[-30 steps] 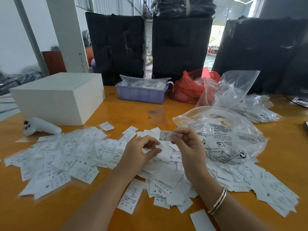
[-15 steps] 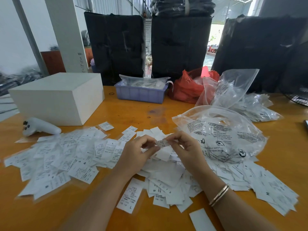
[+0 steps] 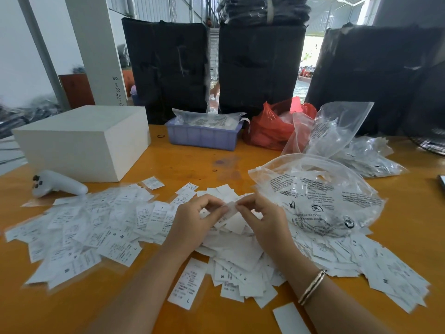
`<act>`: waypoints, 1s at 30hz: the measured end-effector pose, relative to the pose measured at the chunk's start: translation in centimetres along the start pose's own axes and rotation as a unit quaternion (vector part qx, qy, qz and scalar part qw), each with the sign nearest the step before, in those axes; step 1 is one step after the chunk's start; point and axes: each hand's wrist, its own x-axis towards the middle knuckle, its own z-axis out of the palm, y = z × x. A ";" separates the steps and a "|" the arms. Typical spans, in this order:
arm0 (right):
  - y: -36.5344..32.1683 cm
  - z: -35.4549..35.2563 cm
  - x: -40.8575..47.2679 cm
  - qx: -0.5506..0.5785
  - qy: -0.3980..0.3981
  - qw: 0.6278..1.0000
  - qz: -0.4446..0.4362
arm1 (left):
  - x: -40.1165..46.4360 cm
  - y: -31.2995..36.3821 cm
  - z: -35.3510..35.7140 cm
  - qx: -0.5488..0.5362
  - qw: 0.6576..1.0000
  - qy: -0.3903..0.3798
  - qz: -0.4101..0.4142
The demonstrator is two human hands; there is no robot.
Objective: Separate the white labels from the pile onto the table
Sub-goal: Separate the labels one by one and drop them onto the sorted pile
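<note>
A heap of white labels lies in the middle of the orange table. More white labels are spread flat to the left, and others trail off to the right. Above the heap, my left hand and my right hand meet and pinch one small white label between their fingertips, each at one end. A gold bangle sits on my right wrist.
A white box and a white controller stand at the left. A clear printed bag lies right of my hands. Behind are a lilac tray, a red bag and more clear bags. Black bundles line the far edge.
My right hand has lowered the label it held up and moved toward the left hand; both now pinch the same label above the heap.
</note>
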 end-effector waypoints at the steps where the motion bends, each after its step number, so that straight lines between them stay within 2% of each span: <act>1: -0.1 0.2 -0.1 -0.009 -0.012 1.000 -0.006 | 0.0 0.0 0.0 0.000 1.000 -0.003 0.002; 6: -0.4 0.8 -0.4 -0.085 -0.063 0.994 -0.037 | -0.1 -0.3 -0.2 0.012 1.000 0.020 0.000; 9: -0.5 1.2 -0.6 -0.112 -0.160 0.981 -0.018 | 0.0 -0.4 -0.4 0.000 0.998 0.048 -0.028; 11: -0.6 1.5 -0.8 -0.133 -0.194 0.972 -0.029 | 0.2 -0.5 -0.5 -0.012 0.997 0.063 -0.041; 13: -1.0 0.9 -0.2 -0.133 -0.149 0.979 -0.045 | 0.4 -0.6 -0.8 -0.012 0.995 0.089 -0.050; 15: -1.2 -0.5 1.3 -0.104 -0.024 0.993 -0.045 | 0.6 -0.8 -1.0 0.004 0.989 0.129 -0.071; 18: -0.1 -3.2 3.8 -0.106 0.161 0.981 -0.024 | 0.8 -1.6 -1.7 0.061 0.971 0.202 -0.110; 20: 1.3 -4.9 5.1 -0.148 0.195 0.969 0.038 | 0.9 -2.3 -2.2 0.128 0.957 0.227 -0.132; 21: 2.3 -5.8 5.6 -0.180 0.183 0.963 0.085 | 0.9 -2.6 -2.4 0.175 0.947 0.228 -0.141; 23: 4.3 -7.3 6.4 -0.274 0.106 0.940 0.175 | 0.9 -3.0 -2.6 0.266 0.925 0.218 -0.159; 25: 5.7 -8.2 6.9 -0.373 -0.007 0.893 0.249 | 0.8 -3.2 -2.6 0.337 0.905 0.203 -0.164; 27: 6.5 -8.2 6.8 -0.432 -0.076 0.854 0.279 | 0.7 -3.0 -2.5 0.376 0.893 0.191 -0.156; 28: 6.6 -8.1 6.7 -0.444 -0.083 0.847 0.279 | 0.7 -2.9 -2.5 0.384 0.892 0.186 -0.149; 30: 6.8 -7.8 6.4 -0.450 -0.050 0.853 0.258 | 0.8 -2.7 -2.4 0.385 0.897 0.179 -0.121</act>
